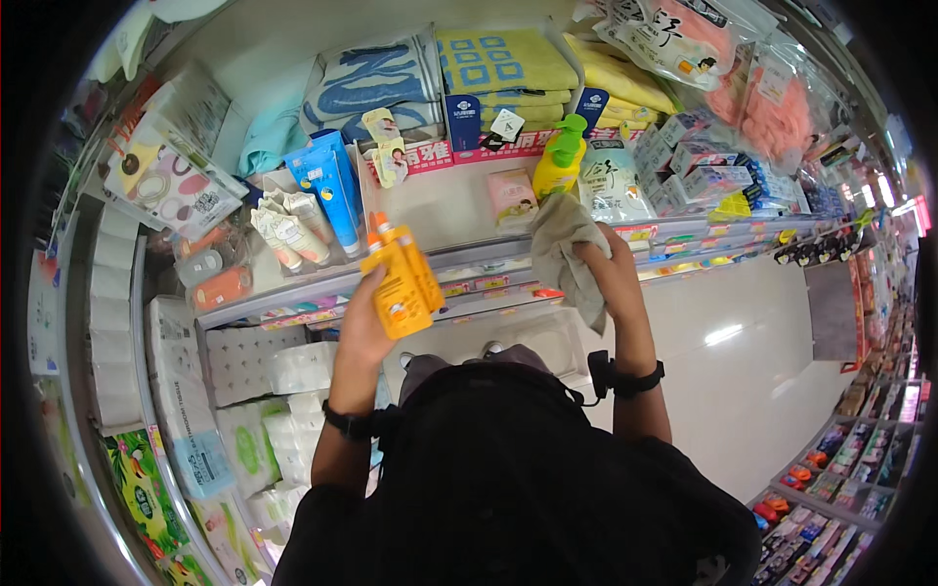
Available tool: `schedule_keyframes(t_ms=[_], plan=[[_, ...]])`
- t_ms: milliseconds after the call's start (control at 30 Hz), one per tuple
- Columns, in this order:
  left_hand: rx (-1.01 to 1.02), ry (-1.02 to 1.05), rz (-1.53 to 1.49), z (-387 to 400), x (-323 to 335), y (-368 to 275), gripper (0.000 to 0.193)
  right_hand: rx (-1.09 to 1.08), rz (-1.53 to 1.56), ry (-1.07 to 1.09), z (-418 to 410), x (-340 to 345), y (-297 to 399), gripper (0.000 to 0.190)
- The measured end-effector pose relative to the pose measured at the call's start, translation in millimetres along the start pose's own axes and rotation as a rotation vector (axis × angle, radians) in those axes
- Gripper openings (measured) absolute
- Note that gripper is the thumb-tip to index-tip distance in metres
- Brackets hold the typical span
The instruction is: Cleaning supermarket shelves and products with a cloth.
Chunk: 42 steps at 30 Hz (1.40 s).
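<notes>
Two orange spouted pouches [401, 282] are held together in my left hand [365, 315], in front of the shelf edge. A grey-beige cloth [564, 253] hangs from my right hand [612, 267], bunched in its fingers and draped down. Just behind the cloth stand a yellow pump bottle with a green head [560, 157] and a small pink box [512, 196] on the shelf [432, 209]. Left of these, blue squeeze tubes [330, 190] and white tubes with a cartoon print [293, 227] stand in a bin.
Folded towels [506, 62] line the back of the shelf. Small boxes [689, 157] and bagged pink bath puffs [780, 106] lie to the right. Tissue rolls and packs [183, 399] fill the shelves at left. A plastic tub [549, 340] sits on the floor by my feet.
</notes>
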<state>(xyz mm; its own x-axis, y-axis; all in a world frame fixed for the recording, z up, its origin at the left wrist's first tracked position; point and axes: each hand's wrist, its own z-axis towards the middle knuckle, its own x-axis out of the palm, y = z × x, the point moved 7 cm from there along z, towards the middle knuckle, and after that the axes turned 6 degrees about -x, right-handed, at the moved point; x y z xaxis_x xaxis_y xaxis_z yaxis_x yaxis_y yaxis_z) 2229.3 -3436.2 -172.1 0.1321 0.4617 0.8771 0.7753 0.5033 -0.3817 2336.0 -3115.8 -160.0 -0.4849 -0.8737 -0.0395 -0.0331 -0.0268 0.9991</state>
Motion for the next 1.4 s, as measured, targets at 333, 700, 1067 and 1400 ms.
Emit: schedule_keyframes(t_ms=[333,700,1067,1400], plan=[[-0.195,-0.070,0.550,118,39,19,0.046,-0.089,-0.340,0.088,4,-11,32,0.044],[-0.424,-0.021,0.679,166,68,30,0.051,-0.089,-0.199,0.022,42,44,-15,0.056],[-0.283,-0.066,0.751,150,60,13,0.044,-0.103,0.017,0.058,13,46,-25,0.048],[-0.014,-0.078,0.669,29,91,14,0.048,-0.857,-0.336,0.032,-29,79,119,0.048]])
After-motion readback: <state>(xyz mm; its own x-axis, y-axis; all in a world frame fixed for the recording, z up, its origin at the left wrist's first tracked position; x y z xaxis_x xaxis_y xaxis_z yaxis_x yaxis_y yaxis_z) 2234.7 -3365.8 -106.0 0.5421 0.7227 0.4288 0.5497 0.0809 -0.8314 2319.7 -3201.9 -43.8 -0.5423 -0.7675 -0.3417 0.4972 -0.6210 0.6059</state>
